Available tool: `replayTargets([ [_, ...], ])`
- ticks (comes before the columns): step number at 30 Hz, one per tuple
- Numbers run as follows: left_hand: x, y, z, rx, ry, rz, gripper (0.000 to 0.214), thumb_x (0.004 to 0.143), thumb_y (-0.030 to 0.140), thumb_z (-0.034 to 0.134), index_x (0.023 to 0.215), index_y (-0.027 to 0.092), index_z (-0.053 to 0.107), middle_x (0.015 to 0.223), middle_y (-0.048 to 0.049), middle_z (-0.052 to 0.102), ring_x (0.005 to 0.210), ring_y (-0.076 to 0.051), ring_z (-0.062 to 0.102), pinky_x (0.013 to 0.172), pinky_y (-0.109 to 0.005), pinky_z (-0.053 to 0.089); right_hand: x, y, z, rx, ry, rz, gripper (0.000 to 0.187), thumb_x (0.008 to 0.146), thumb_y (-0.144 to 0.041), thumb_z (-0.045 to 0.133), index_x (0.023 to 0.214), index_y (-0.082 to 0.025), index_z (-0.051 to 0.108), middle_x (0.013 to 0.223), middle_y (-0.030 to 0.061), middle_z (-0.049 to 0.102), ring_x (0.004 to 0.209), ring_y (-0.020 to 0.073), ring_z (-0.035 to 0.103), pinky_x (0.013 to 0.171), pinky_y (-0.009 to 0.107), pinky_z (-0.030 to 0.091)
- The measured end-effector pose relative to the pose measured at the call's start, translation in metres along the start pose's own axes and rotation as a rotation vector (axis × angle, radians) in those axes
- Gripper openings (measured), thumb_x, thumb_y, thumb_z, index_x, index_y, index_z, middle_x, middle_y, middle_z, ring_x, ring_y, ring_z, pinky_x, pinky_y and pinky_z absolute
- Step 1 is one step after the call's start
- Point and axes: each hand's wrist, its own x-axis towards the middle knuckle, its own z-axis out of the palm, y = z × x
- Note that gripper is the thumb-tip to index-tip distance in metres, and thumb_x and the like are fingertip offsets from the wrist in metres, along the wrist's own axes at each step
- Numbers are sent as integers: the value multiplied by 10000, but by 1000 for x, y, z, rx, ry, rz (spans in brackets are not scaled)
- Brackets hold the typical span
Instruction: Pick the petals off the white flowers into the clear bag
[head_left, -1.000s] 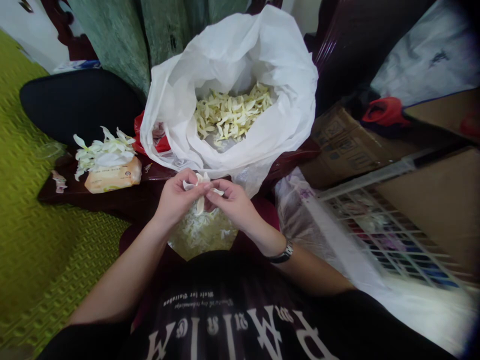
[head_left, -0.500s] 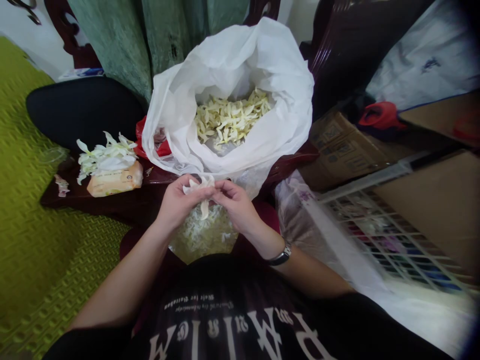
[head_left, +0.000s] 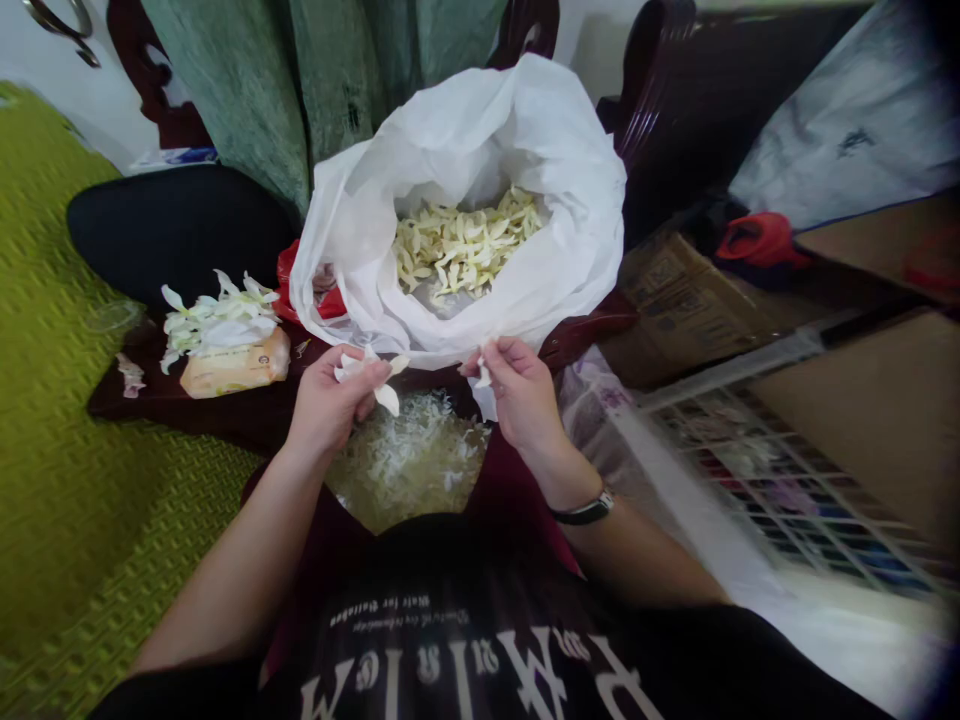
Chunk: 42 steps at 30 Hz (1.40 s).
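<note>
My left hand (head_left: 324,408) is closed round several white petal-shaped flower pieces (head_left: 386,398); their tips stick out past the thumb. A hand's width to the right, my right hand (head_left: 525,392) pinches a small white flower piece (head_left: 484,374) between thumb and fingertips. Both hands are just in front of a big white bag (head_left: 577,220), whose mouth is rolled open round a heap of pale yellow flower pieces (head_left: 469,243). Below the hands, between the knees, lies a mass of thin white and pale yellow bits (head_left: 412,455); what holds it is unclear.
On the dark red wooden seat (head_left: 112,400) at left, white flowers (head_left: 217,315) lie on an orange tissue pack (head_left: 236,368). A red bag (head_left: 289,285) is tucked beside the white bag. Cardboard boxes (head_left: 690,300) and a white wire rack (head_left: 795,490) stand at right.
My hands were together over one white bunch and have moved apart. The left keeps several pieces, and the right has come away rightward with a small one. The view has shifted slightly.
</note>
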Motion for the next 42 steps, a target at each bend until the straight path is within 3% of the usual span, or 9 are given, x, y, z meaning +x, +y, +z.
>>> replayTargets([
  [5,-4,2,8,147,-107,-18,405,654,395,913,739,183,578,575,68,541,441,-52,382,430,-195,288,-9,-3,5,-348,-185,-64,447,841,-520,754,1215,-284,695,1173,65,744,1062,221,682,1002,410,521],
  [7,-6,4,13,253,-155,6,411,638,390,919,711,175,576,591,66,540,485,-58,398,475,-196,308,-14,-7,12,-343,-250,-79,383,867,-508,730,1183,-290,725,1221,58,736,1128,227,665,1036,403,501],
  [10,-8,9,19,395,-205,53,415,620,377,924,674,170,568,579,70,512,535,-72,409,520,-199,319,-17,-10,22,-227,-353,21,251,868,-478,729,967,-254,780,997,30,778,981,210,691,940,369,528],
  [15,-10,11,21,490,-234,77,386,639,394,913,695,168,604,587,63,529,538,-78,413,526,-205,325,-15,-4,27,-107,-297,122,249,805,-465,783,800,-219,744,787,-6,717,752,154,619,753,302,501],
  [21,-10,3,10,319,-303,-44,305,756,414,851,798,184,655,524,52,541,452,-87,448,465,-210,327,-17,4,27,-68,-217,87,283,851,-505,736,831,-227,686,790,-11,677,762,149,609,790,301,505],
  [26,-7,0,3,229,-216,-9,293,786,413,835,789,191,645,491,42,555,425,-88,449,452,-213,327,-13,3,23,-49,-126,19,296,890,-536,687,859,-242,667,833,-4,680,780,157,628,797,313,526],
  [30,-6,6,3,325,-150,4,270,792,422,826,838,180,715,484,50,519,422,-73,398,436,-210,270,-11,3,21,-124,-130,-68,265,917,-500,673,853,-244,653,829,-8,660,780,151,623,822,318,527],
  [36,-2,14,-1,444,-45,22,248,770,393,831,860,174,756,510,54,516,435,-70,380,435,-220,262,-6,-7,18,-26,62,-212,236,952,-483,616,870,-262,613,867,-9,672,787,142,627,776,299,534],
  [42,-3,15,1,353,-129,-16,280,764,417,845,900,184,769,490,54,501,430,-72,379,436,-215,271,-6,-15,10,-289,-98,-158,242,913,-463,677,848,-232,648,741,-12,679,691,147,623,682,290,511],
])
